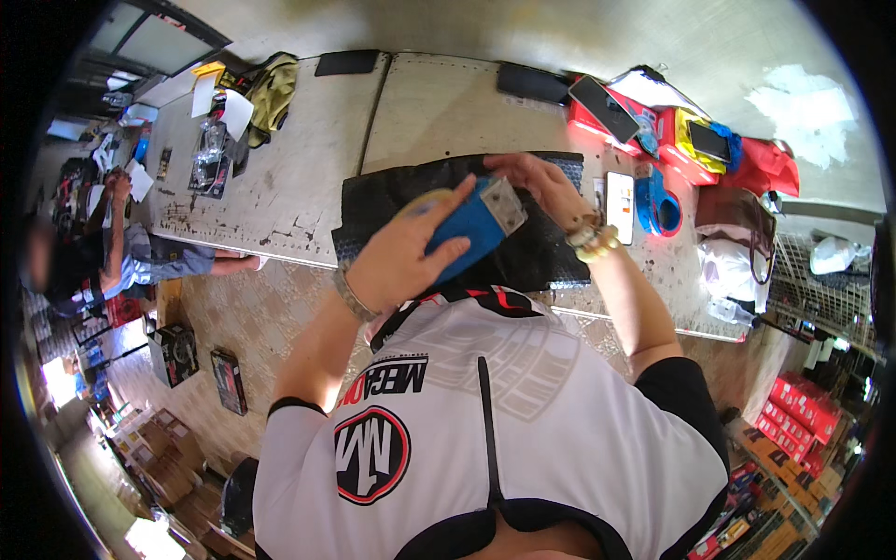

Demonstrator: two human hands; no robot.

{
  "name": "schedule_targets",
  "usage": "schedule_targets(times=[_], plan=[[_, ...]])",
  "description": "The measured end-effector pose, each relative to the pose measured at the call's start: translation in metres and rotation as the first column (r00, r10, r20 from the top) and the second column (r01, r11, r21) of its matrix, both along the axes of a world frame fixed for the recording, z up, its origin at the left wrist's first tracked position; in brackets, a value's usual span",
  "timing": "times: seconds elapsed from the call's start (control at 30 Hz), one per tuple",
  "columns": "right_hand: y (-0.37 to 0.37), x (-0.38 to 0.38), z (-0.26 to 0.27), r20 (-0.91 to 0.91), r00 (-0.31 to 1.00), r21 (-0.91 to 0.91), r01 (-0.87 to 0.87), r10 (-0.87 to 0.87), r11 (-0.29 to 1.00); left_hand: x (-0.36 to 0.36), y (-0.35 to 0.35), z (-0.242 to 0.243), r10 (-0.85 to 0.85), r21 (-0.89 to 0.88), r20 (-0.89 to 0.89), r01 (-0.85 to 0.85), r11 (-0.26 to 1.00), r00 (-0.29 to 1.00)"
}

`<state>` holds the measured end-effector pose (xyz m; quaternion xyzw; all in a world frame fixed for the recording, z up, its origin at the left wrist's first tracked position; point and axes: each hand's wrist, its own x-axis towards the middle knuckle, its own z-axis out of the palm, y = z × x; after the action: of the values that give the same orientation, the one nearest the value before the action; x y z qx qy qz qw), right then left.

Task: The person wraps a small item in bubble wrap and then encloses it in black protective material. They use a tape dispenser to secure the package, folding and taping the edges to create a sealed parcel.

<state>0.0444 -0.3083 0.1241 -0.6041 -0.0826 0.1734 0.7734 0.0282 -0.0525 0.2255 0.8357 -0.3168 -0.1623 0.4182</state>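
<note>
My left hand (402, 255) grips a blue tape dispenser (472, 234) with a metal end plate (502, 206); a yellowish roll shows beside the fingers. Just beyond the plate, my right hand (539, 183) has bent fingers over a black bubble-wrap sheet (392, 185), holding nothing visible. Whether its fingertips touch the dispenser or the sheet is unclear. The sheet lies on the worktable (434, 112) under both hands, and the dispenser hides part of it.
At right lie a white-screened phone (619, 208), a blue ring-shaped tool (658, 203), red boxes (602, 126) topped by phones and a brown bag (731, 217). Farther left, a person (105, 245) works at the table, near a yellow-green cloth (273, 91). Boxes (175, 353) stand on the floor.
</note>
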Motion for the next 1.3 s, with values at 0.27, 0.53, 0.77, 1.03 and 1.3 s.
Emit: schedule_targets(times=[0.27, 0.53, 0.77, 1.03, 1.3], plan=[[-0.005, -0.069, 0.017, -0.331, 0.941, -0.162, 0.023, -0.076, 0.986, -0.038, -0.004, -0.016, -0.083, 0.113, -0.282, 0.119, 0.986, 0.956], [-0.143, -0.017, 0.046, -0.1, 0.925, -0.53, 0.262, -0.366, 0.807, -0.026, 0.054, -0.005, -0.055, 0.172, -0.415, 0.137, 0.975, 0.908], [-0.063, 0.011, 0.074, 0.152, 0.941, -0.171, 0.325, -0.301, 0.93, 0.067, 0.046, -0.106, 0.276, 0.514, 0.358, -0.435, 0.739, 0.892], [0.111, 0.015, 0.066, 0.699, 0.66, -0.527, 0.736, -0.276, 0.424, 0.176, -0.021, -0.186, 0.421, 0.535, 0.54, -0.683, 0.498, 0.729], [0.065, 0.006, 0.09, 0.123, 0.859, 0.004, 0.5, -0.497, 0.866, 0.193, 0.008, -0.219, 0.515, 0.75, 0.268, -0.511, 0.419, 0.815]])
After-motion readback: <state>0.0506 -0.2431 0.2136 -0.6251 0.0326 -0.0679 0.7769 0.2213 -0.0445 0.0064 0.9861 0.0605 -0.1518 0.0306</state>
